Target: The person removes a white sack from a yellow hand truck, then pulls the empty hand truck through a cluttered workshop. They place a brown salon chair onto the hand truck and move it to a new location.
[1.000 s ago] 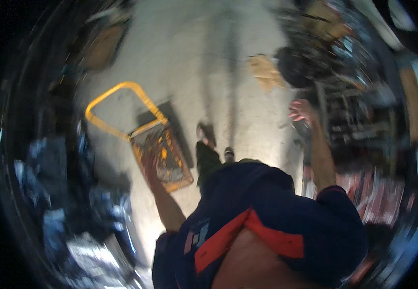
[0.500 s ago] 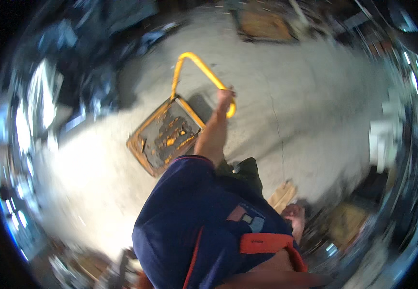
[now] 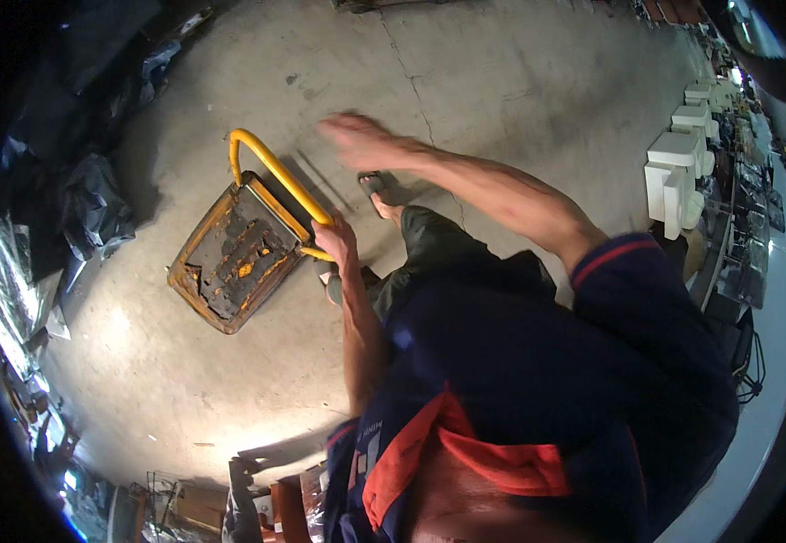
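Observation:
A platform trolley stands on the floor to the left, its dark deck worn, with yellow patches and yellow edges. A bent yellow tube handle rises from its far end. My left hand is closed around the handle's nearer right end. Out ahead, my right hand reaches over the floor, apart from the handle, with nothing visible in it. Motion blurs its fingers.
The concrete floor has a long crack. My sandalled foot is beside the trolley. Dark plastic-wrapped goods line the left. White ceramic-looking pieces stand along the right, near a long white surface. Boxes sit at lower left.
My right hand has swung up from low at my right side to far ahead. The view has turned, and the trolley appears further left. My left hand still grips the handle.

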Tool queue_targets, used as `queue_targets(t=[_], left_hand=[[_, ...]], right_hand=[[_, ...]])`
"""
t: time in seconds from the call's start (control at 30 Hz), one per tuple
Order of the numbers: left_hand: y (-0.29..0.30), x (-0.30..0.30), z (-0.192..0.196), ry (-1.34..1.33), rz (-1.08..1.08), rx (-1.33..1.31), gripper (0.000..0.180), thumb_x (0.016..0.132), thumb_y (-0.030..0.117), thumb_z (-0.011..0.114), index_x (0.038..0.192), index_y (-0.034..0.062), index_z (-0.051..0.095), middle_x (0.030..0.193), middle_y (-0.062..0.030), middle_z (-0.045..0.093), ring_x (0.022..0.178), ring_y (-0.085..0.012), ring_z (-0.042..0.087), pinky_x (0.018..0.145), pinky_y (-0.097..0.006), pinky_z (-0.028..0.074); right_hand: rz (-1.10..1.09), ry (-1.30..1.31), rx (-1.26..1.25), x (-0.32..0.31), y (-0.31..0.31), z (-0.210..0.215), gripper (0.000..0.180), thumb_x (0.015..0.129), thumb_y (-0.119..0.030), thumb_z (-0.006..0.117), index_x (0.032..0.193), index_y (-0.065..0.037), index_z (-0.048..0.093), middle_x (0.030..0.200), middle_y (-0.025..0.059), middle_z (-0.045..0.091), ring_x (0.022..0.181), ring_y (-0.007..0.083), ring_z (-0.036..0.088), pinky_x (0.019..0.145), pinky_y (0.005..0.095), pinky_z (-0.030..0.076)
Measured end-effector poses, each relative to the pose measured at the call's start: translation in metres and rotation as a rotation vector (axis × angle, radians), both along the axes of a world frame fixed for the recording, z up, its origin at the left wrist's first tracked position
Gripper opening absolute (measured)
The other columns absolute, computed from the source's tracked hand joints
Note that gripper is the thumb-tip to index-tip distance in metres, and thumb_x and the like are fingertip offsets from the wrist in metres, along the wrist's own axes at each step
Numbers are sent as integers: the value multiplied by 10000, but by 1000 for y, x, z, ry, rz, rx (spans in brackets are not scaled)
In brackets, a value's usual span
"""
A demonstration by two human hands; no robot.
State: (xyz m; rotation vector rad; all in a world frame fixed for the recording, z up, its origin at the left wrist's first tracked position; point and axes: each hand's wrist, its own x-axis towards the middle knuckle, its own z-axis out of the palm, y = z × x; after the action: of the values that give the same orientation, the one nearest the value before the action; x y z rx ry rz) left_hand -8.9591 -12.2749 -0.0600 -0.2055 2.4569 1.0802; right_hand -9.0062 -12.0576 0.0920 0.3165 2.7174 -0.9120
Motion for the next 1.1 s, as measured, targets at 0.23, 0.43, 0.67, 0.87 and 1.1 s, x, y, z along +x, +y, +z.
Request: queue_targets(t=[0.23, 0.43, 0.67, 0.87, 1.1], left_hand=[[-65, 5, -10, -39, 274, 188, 120, 872, 111, 600, 927, 8, 578, 641, -109, 557, 583, -275, 530, 546, -415, 445], [-112, -39, 49, 89, 138, -27, 279, 726, 172, 714, 905, -13, 606, 820, -267, 590, 803, -449, 590, 728, -507, 480], [-175, -92, 78, -19, 300, 63, 225, 747, 164, 701, 933, 49, 650, 774, -217, 660, 760, -398, 659, 677, -472, 512], [-261, -39, 40, 216, 298, 58, 272, 760, -42, 651, 1032, -38, 659, 820, -118, 706, 773, -143, 656, 661, -330, 523], [-392, -94, 35, 196, 113, -1099, 374, 934, 461, 628, 1001, 96, 674, 745, -81, 683, 629, -167, 637, 576, -330, 518]], right_hand=[[950, 115, 370, -108, -119, -63, 404, 641, -178, 768, 1040, -175, 710, 1249, 89, 565, 1398, 419, 292, 1099, 649, 277], [1052, 213, 372, -159, -168, -54, 262, 637, -235, 773, 866, -124, 711, 982, 75, 632, 1231, 310, 492, 1165, 649, 152], [1091, 117, 211, -225, -224, -36, 300, 628, -146, 779, 922, -98, 744, 1028, 95, 635, 1214, 318, 494, 1195, 608, 136], [436, 660, -35, -131, -215, -60, 476, 738, -72, 653, 1207, 1, 618, 1382, 249, 464, 1355, 422, 378, 1127, 536, 321], [-3, -455, -97, 146, 84, -183, 393, 750, -146, 665, 1117, -8, 651, 1189, 185, 612, 1211, 343, 527, 1029, 456, 423]])
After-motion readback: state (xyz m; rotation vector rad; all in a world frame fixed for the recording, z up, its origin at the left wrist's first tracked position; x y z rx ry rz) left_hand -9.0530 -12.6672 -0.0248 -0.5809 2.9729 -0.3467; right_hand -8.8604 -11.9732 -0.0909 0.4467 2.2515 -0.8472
